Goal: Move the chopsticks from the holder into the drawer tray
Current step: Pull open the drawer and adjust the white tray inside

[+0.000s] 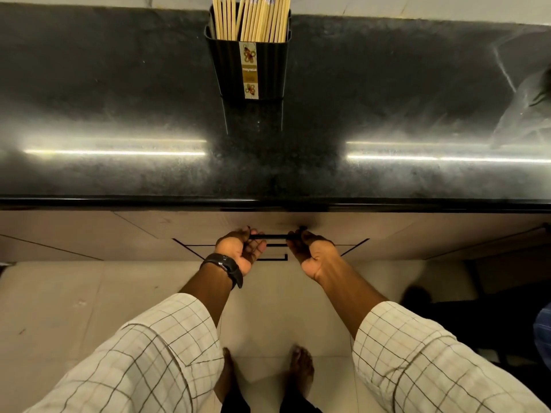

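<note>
Several pale wooden chopsticks (253,17) stand upright in a black ribbed holder (268,70) with a label strip, at the back middle of the dark counter (119,99). Below the counter's front edge, my left hand (240,251) and my right hand (310,253) both curl palm-up around the thin black drawer handle (275,236). The drawer front (208,228) is beige and sits closed under the counter. The tray inside is hidden.
A crumpled clear plastic bag (524,114) lies at the counter's right end. Beige cabinet fronts run left and right of the drawer. My bare feet (301,371) stand on pale floor tiles. A dark object sits low at the right.
</note>
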A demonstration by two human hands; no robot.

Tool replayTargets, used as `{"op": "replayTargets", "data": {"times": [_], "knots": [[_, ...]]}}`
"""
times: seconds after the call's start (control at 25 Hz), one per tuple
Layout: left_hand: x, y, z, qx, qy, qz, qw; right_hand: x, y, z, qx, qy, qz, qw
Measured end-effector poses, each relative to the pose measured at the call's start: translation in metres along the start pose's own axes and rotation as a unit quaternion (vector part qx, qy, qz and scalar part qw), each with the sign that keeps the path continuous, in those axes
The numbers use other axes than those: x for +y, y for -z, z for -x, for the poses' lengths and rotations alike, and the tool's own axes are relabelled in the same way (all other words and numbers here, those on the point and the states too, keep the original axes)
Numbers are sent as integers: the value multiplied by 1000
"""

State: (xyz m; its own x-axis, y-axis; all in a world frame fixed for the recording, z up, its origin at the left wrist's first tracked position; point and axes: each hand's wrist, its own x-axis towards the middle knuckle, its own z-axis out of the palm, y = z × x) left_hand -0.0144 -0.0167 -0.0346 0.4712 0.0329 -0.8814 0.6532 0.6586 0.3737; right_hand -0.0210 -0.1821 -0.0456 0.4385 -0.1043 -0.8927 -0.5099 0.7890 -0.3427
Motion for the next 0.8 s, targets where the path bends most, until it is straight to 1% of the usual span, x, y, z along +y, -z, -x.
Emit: {"op": "replayTargets", "data": {"times": [0.2, 0.36, 0.52, 0.8], "knots": [[-10, 16, 4, 0, -7, -26, 1000, 13, 14, 5, 16, 17, 19, 1000], [-28, 45, 18, 0, 5, -42, 999, 34, 46, 18, 23, 14, 23, 999], [-50, 67, 40, 2, 14, -36, 999, 55, 72, 37, 36, 18, 15, 999], [-70, 89, 66, -2, 20, -24, 1000, 72, 95, 59, 45, 15, 26, 999]]}}
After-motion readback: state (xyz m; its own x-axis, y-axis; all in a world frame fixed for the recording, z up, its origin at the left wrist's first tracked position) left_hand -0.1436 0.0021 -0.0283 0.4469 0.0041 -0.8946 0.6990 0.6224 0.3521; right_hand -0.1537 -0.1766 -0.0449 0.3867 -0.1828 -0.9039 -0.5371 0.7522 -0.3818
